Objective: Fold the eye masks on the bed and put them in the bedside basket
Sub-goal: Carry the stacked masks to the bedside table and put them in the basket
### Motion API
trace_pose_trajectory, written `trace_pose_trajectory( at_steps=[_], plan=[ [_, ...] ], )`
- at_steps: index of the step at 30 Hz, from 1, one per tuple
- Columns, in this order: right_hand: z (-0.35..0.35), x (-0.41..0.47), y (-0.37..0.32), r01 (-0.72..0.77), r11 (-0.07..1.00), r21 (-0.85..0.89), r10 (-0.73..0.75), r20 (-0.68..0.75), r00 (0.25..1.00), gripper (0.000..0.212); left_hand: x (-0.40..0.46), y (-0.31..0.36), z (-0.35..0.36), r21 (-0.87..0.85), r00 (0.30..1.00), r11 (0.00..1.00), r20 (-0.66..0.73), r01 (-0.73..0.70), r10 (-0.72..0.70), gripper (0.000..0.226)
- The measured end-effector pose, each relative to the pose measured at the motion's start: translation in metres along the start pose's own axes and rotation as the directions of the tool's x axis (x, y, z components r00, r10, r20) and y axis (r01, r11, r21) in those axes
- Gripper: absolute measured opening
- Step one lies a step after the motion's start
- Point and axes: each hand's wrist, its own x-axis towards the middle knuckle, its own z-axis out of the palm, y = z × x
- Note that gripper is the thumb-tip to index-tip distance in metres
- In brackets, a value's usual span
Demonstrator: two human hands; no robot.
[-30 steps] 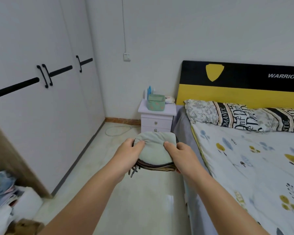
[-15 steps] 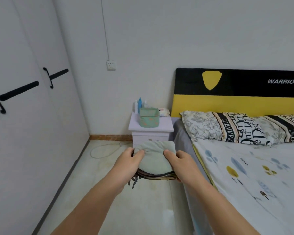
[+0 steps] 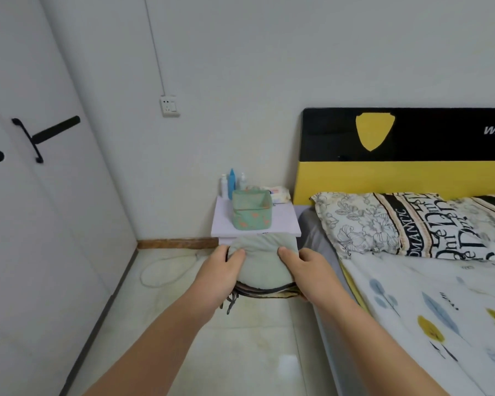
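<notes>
A stack of folded eye masks (image 3: pixel 262 267), pale green on top with darker ones underneath, is held in front of me over the floor. My left hand (image 3: pixel 222 277) grips its left side and my right hand (image 3: pixel 312 274) grips its right side, thumbs on top. A thin strap dangles below the stack. The green fabric basket (image 3: pixel 250 211) with small pink prints stands on the white bedside table (image 3: pixel 283 224), just beyond the stack. The bed (image 3: pixel 429 315) with a leaf-print sheet lies to my right.
Bottles (image 3: pixel 231 181) and a tissue pack (image 3: pixel 279 193) stand behind the basket. A patterned pillow (image 3: pixel 406 224) lies under the black-and-yellow headboard (image 3: pixel 406 155). White wardrobe doors (image 3: pixel 40 210) line the left. A white cable (image 3: pixel 166 270) loops on the tiled floor.
I have moved closer to the bedside table, which now looks larger and sits just beyond the stack. Both hands keep the same grip on the masks.
</notes>
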Motion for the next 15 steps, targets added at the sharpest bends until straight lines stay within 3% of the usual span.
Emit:
trace_pose_trajectory(
  at_steps=[15],
  plan=[
    [-0.008,0.266,-0.028,-0.028,1.000,0.010,0.028,0.023,0.999,0.039,0.253,0.048,0.048,0.097,0.996,0.994,-0.081,0.048,-0.041,0.030]
  ],
)
